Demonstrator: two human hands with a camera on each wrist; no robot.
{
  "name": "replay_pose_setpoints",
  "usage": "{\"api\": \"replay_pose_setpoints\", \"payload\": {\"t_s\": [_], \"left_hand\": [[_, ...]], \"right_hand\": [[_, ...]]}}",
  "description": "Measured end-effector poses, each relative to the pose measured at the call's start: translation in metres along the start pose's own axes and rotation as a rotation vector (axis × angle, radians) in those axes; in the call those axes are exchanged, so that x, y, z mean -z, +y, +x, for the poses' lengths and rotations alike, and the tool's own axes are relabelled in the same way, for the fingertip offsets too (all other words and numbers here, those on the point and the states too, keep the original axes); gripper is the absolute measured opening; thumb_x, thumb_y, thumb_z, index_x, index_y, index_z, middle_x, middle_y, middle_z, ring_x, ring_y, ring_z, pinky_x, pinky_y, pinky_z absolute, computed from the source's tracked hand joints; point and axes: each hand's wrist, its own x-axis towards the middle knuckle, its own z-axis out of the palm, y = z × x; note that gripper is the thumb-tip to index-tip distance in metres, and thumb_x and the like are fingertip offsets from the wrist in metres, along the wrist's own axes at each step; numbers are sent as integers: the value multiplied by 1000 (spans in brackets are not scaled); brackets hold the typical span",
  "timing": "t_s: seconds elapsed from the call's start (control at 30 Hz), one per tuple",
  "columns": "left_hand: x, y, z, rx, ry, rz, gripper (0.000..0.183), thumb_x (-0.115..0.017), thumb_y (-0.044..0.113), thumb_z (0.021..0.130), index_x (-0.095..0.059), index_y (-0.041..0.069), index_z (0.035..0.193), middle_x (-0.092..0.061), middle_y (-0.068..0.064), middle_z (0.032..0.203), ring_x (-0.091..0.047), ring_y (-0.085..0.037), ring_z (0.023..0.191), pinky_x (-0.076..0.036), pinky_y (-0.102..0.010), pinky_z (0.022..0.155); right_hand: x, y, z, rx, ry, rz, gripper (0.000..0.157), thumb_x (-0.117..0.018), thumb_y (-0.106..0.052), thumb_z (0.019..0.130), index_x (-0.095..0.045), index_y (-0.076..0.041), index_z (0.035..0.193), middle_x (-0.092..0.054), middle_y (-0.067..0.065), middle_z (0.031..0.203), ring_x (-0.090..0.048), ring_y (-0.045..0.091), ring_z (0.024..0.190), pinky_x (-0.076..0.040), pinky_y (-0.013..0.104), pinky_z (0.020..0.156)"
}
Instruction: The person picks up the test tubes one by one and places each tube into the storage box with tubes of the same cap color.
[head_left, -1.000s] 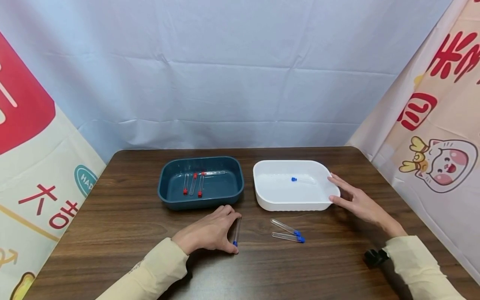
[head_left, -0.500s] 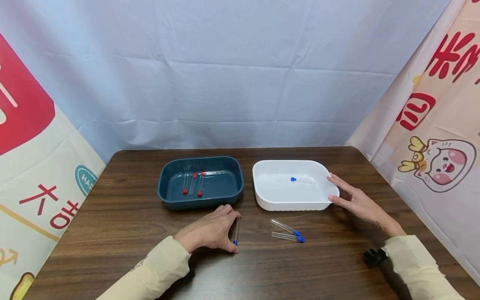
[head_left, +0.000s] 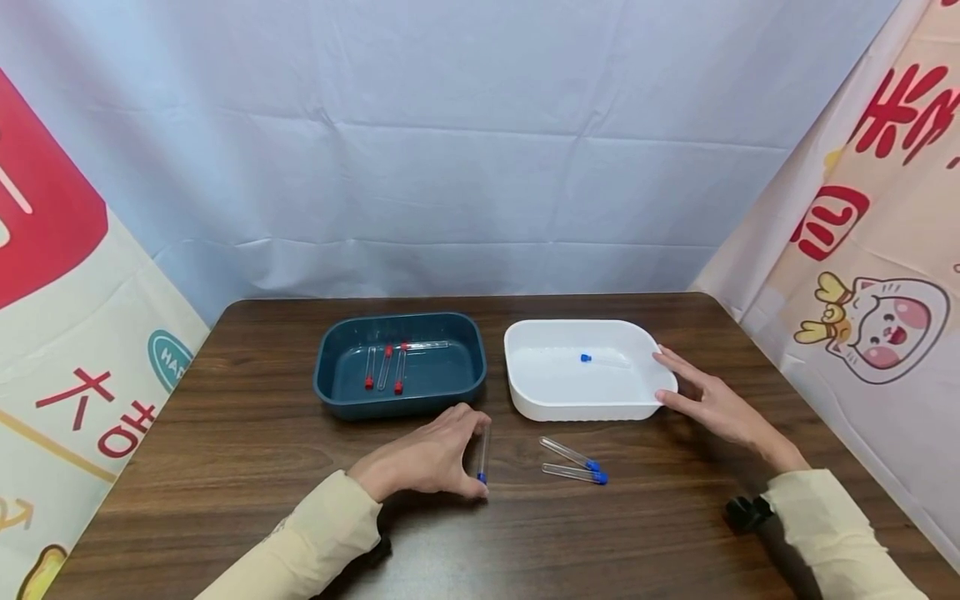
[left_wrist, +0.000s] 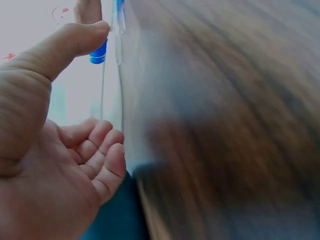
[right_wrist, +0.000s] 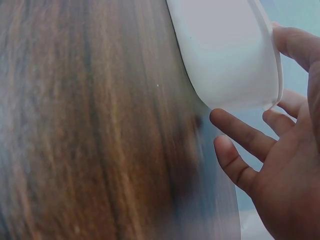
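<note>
My left hand [head_left: 431, 454] holds a clear test tube [head_left: 484, 450] lengthwise, thumb at its blue cap [left_wrist: 98, 54] and fingertips at the far end. It is close over the table, just in front of the dark teal tray [head_left: 397, 408]. My right hand [head_left: 720, 408] rests at the right end of the white tray [head_left: 585, 412]; thumb and fingers are spread along its rim and outer wall. Two more blue-capped test tubes, one [head_left: 567, 452] angled and one [head_left: 573, 473] nearly level, lie in front of the white tray.
Several red-capped test tubes [head_left: 401, 371] lie in the teal tray. One blue-capped tube [head_left: 587, 358] lies in the white tray. Both trays stand side by side on the brown wooden table [head_left: 247, 392], with a pale curtain [head_left: 480, 167] behind.
My left hand has shifted slightly right and away from me, and the test tube has moved with it. My right hand stays at the white tray.
</note>
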Motion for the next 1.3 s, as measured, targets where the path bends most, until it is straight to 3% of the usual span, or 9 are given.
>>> {"api": "replay_pose_setpoints", "payload": {"t_s": [0.13, 0.2, 0.3, 0.4, 0.67, 0.8, 0.9, 1.13, 1.3], "left_hand": [[3, 6, 5, -26, 24, -41, 78, -90, 38, 80, -50, 7, 140, -51, 0, 123, -49, -13, 113, -47, -31, 100], [7, 10, 7, -31, 35, -56, 79, -90, 38, 80, -50, 7, 141, -51, -1, 124, -51, -14, 115, -47, -31, 101], [15, 16, 11, -19, 40, -90, 80, -90, 38, 80, -49, 7, 142, -52, 0, 127, -52, -15, 119, -47, -32, 102], [23, 20, 16, -3, 41, -130, 81, -89, 39, 81, -48, 7, 144, -52, -1, 129, -50, -16, 121, -47, -34, 103], [43, 31, 33, -15, 63, -150, 88, -88, 37, 83, -43, 4, 151, -50, -4, 131, -48, -18, 122, -48, -36, 102], [49, 37, 46, -19, 76, -145, 88, -88, 37, 83, -43, 4, 151, -51, -9, 132, -50, -21, 123, -48, -36, 102], [53, 40, 56, -27, 84, -145, 87, -87, 37, 83, -43, 5, 151, -52, -9, 132, -51, -23, 123, -48, -36, 101], [55, 47, 78, -35, 66, -116, 87, -85, 39, 86, -41, 4, 152, -51, -9, 139, -51, -18, 124, -48, -36, 102], [54, 54, 94, -29, 67, -105, 90, -85, 40, 86, -40, 3, 154, -51, -8, 141, -52, -19, 127, -48, -34, 103]], "right_hand": [[-1, 0, 0, -13, 8, -13, 73, -70, -25, 101, -33, -13, 163, -22, 12, 170, -21, 46, 152, -29, 64, 113], [-2, 1, -1, -15, 11, -15, 72, -69, -26, 101, -34, -14, 163, -22, 10, 170, -21, 44, 152, -30, 44, 117], [-2, 1, -2, -8, 14, -5, 72, -69, -25, 101, -34, -15, 163, -23, 10, 170, -22, 43, 153, -24, 13, 109], [-1, 1, -2, 1, 11, 8, 72, -69, -23, 101, -33, -13, 163, -22, 13, 169, -21, 44, 153, -19, 3, 100], [0, -1, -2, -16, 5, 13, 73, -69, -24, 101, -33, -14, 163, -21, 11, 170, -21, 44, 153, -21, 12, 109], [0, -2, -2, -25, 1, 11, 74, -69, -24, 101, -31, -14, 164, -20, 11, 170, -20, 45, 153, -26, 41, 119], [0, -2, -1, -33, -3, 6, 75, -69, -26, 101, -31, -13, 164, -20, 10, 170, -19, 45, 153, -24, 64, 116], [0, -2, -1, -37, -4, -7, 74, -69, -27, 101, -32, -14, 164, -22, 13, 170, -21, 44, 153, -26, 60, 116], [0, -1, -2, -34, -1, -7, 75, -69, -27, 101, -31, -13, 164, -21, 14, 170, -21, 46, 152, -26, 70, 112]]}}
